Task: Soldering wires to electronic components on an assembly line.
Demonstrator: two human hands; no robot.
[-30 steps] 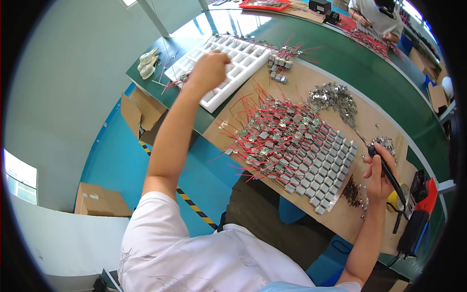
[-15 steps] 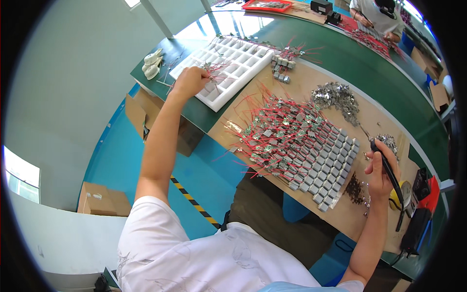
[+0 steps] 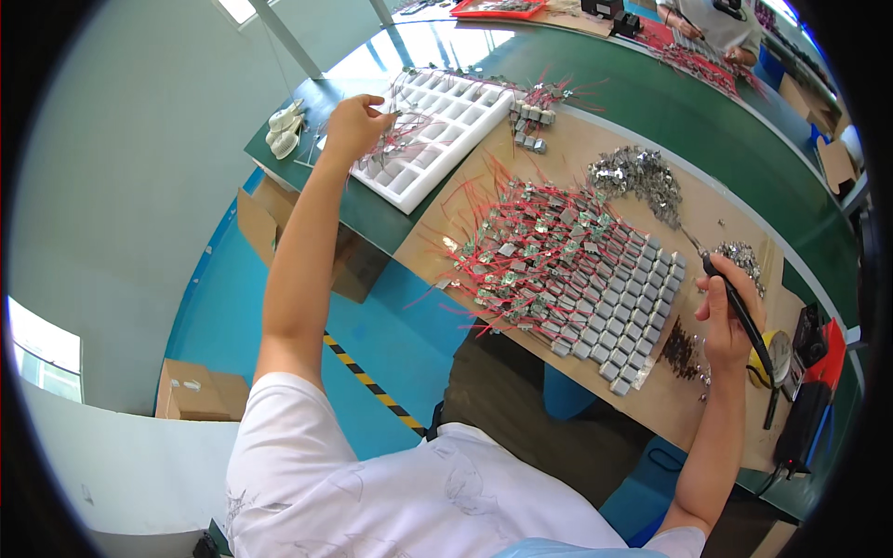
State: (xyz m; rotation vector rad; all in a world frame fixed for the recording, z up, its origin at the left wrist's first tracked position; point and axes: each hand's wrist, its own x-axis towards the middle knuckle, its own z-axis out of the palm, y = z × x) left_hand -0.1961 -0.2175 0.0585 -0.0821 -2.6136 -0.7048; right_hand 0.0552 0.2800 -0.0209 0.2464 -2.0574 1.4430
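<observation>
My left hand [image 3: 356, 128] is over the left side of a white compartment tray [image 3: 406, 199], its thumb and fingers pinched; what they hold is too small to make out. Small parts with red wires [image 3: 395, 141] lie in the tray's compartments beside it. My right hand [image 3: 730, 316] grips a black-handled soldering iron [image 3: 742, 314], whose tip points toward a pile of small metal pieces [image 3: 642, 181]. Between the hands lie rows of grey rectangular blocks [image 3: 625, 321]. Many small green circuit boards with red wires [image 3: 530, 251] cover the blocks' left part.
Near my right hand are another metal heap [image 3: 741, 260], dark bits [image 3: 682, 352], a yellow roll [image 3: 770, 346] and a black device [image 3: 802, 428]. More blocks [image 3: 532, 113] sit beyond the tray. White gloves [image 3: 285, 130] lie at the table's left. Another person [image 3: 716, 33] works across the table.
My left hand has lifted away from the wired parts in the tray and moved toward the tray's far left side. My right hand keeps the soldering iron in nearly the same place.
</observation>
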